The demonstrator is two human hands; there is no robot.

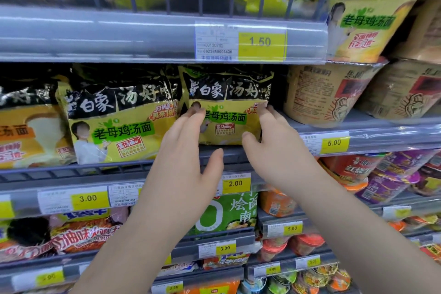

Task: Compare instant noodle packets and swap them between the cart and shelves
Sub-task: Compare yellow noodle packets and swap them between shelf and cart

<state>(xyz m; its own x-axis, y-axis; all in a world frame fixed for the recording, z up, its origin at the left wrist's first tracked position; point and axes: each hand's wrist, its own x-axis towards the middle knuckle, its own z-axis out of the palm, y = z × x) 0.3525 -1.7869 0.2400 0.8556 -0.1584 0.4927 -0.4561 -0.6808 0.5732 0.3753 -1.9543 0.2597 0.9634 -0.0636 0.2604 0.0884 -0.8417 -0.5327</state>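
My right grip [274, 141] pinches the yellow noodle packet [226, 107], upright on the shelf [119, 169]; my left grip [183, 150] touches its left edge, fingers straight. The slippery film may slide free, toppling the neighbouring packet [119, 122].

Shelf [71, 171] holds noodle packets [119, 124], bowls [319, 93].

A person's left hand [181, 162] and right hand [279, 150], both bare, fill the lower half of the frame. The left forearm [133, 234] enters from 7 o'clock, the right forearm [358, 222] from 4 o'clock. Each is uncovered along its whole visible length. Fingers slim; nails too blurred to make out.
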